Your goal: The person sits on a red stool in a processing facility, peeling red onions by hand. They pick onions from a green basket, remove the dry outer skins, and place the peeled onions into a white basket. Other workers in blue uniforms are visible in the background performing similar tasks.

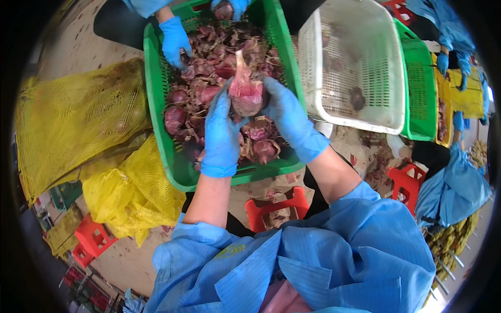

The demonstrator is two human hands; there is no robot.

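A red onion with a pale dry neck pointing up is held between my two blue-gloved hands, above a green crate. My left hand grips its left side, and my right hand closes on its right side. Loose papery skin hangs off the bulb. Below, the green crate is filled with red onions and shed skins. Across the crate, a co-worker's gloved hand reaches into the pile, while their other hand holds another onion.
Right of the crate stands a white basket with a few onions, then another green crate. Yellow mesh sacks lie at the left. A red stool is below my crate; more co-workers sit at the far right.
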